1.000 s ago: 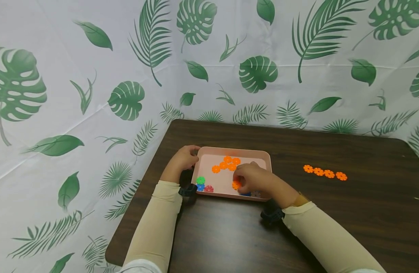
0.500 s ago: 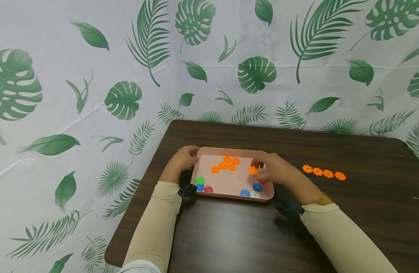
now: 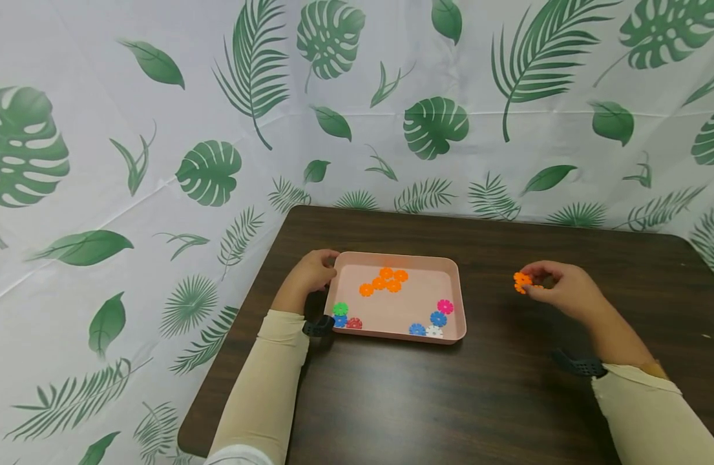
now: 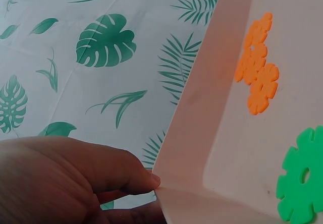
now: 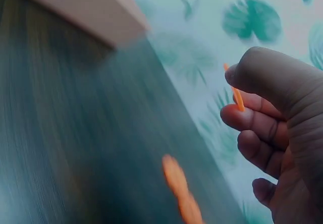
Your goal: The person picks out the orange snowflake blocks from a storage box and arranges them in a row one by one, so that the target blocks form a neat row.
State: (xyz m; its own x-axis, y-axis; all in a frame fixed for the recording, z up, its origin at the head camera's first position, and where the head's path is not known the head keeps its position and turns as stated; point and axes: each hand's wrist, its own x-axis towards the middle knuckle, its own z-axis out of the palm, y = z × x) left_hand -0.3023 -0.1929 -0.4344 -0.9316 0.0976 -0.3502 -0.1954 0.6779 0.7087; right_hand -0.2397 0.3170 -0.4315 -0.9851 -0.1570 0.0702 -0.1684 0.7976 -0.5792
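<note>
My right hand (image 3: 566, 290), out over the table right of the pink tray (image 3: 386, 316), pinches an orange flower-shaped plastic disc (image 5: 238, 97) between thumb and fingers. The disc appears edge-on in the right wrist view. A row of orange discs (image 5: 184, 193) lies below; in the head view this hand mostly hides it. At the tray's left side, my left hand (image 3: 310, 272) grips the rim, thumb tip on the edge and fingers underneath. Several orange discs (image 3: 380, 283) lie in a cluster inside the tray. A green disc (image 4: 303, 176) sits near the gripped corner.
In the tray's front left are a blue disc (image 3: 340, 321) and a red disc (image 3: 354, 323). Its front right holds a pink disc (image 3: 445, 307), a white disc (image 3: 434, 331) and blue ones. The dark wooden table (image 3: 426, 400) meets a leaf-print cloth (image 3: 357, 129) behind.
My right hand has picked an orange disc from the tray's front and carried it right, over to the row on the table. The left hand stays at the tray's rim.
</note>
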